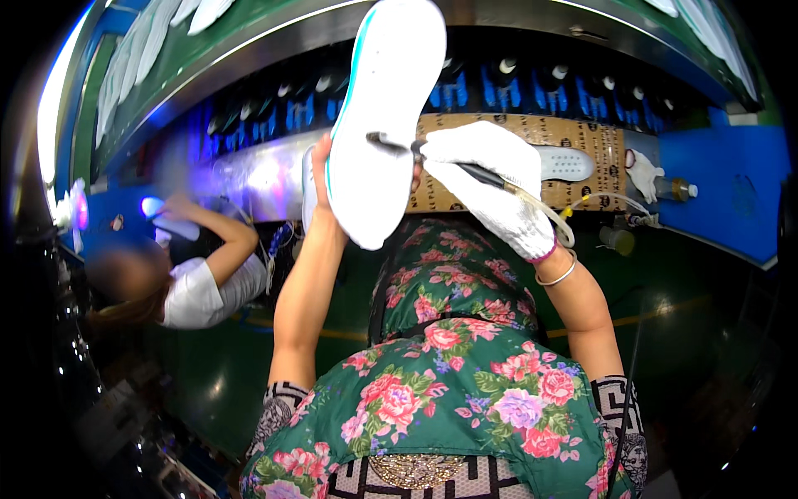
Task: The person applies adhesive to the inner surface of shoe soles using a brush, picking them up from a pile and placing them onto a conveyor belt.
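Observation:
A white shoe sole [387,91] with a teal stripe along its left edge is held up in front of me, its long side upright. My left hand [322,170], bare, grips it from behind near the lower half; most of its fingers are hidden by the sole. In a white knit glove, my right hand [490,170] is closed around a slim black pen-shaped tool [480,173] with a hose attached. The tool's tip is at the sole's right edge, next to a dark narrow patch [386,140] on its face.
Behind lies a cardboard-covered worktop [515,129] with another pale sole [567,164]. A spare glove [642,175] and clear bottle [675,190] sit at the right. Blue clamps [549,91] line the back under a metal-edged shelf [274,50]. A co-worker [208,287] works at the left.

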Tool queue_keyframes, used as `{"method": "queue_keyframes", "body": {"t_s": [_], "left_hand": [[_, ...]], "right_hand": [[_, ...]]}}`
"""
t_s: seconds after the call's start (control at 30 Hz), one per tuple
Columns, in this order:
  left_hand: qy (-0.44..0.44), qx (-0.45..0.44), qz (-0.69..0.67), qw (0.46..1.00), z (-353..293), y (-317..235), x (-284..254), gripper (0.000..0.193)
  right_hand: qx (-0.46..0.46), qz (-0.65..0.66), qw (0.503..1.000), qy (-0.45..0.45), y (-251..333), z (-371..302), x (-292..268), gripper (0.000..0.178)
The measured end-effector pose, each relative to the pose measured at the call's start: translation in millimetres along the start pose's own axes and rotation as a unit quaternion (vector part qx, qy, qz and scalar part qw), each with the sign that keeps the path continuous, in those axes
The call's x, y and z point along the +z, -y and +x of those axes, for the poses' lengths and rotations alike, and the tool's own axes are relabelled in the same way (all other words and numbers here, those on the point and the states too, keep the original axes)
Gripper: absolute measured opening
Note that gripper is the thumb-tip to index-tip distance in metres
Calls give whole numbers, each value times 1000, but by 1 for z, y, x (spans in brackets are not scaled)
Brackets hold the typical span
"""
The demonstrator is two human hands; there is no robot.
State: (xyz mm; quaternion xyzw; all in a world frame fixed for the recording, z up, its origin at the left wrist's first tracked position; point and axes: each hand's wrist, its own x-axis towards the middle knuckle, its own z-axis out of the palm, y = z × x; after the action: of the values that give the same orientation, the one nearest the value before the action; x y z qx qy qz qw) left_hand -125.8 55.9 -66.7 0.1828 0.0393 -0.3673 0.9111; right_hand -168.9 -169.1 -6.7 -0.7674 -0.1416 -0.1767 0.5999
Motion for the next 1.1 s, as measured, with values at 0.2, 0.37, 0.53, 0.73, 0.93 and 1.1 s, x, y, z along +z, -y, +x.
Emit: {"method": "queue_keyframes", "body": {"t_s": [0.2, 0.37, 0.53, 0.73, 0.93, 1.1], "left_hand": [[-6, -47, 18, 999, -25, 28, 2, 108], [53, 27, 83, 995, -21, 10, 21, 119], [253, -55, 34, 965, 9, -13, 53, 122], [322, 18, 41, 946, 161, -46, 100, 113], [60, -38, -205, 976, 226, -16, 122, 86], [-60, 204, 343, 915, 176, -63, 101, 56]], "right_hand": [[-184, -212, 957, -75, -6, 16, -17, 27], [25, 149, 988, 36, 23, -11, -19, 20], [147, 360, 908, -157, 9, -48, -62, 18], [275, 332, 867, -250, -20, -75, -46, 16], [364, 321, 829, -278, -70, -114, -27, 18], [398, 301, 816, -292, -79, -124, -23, 20]]}}
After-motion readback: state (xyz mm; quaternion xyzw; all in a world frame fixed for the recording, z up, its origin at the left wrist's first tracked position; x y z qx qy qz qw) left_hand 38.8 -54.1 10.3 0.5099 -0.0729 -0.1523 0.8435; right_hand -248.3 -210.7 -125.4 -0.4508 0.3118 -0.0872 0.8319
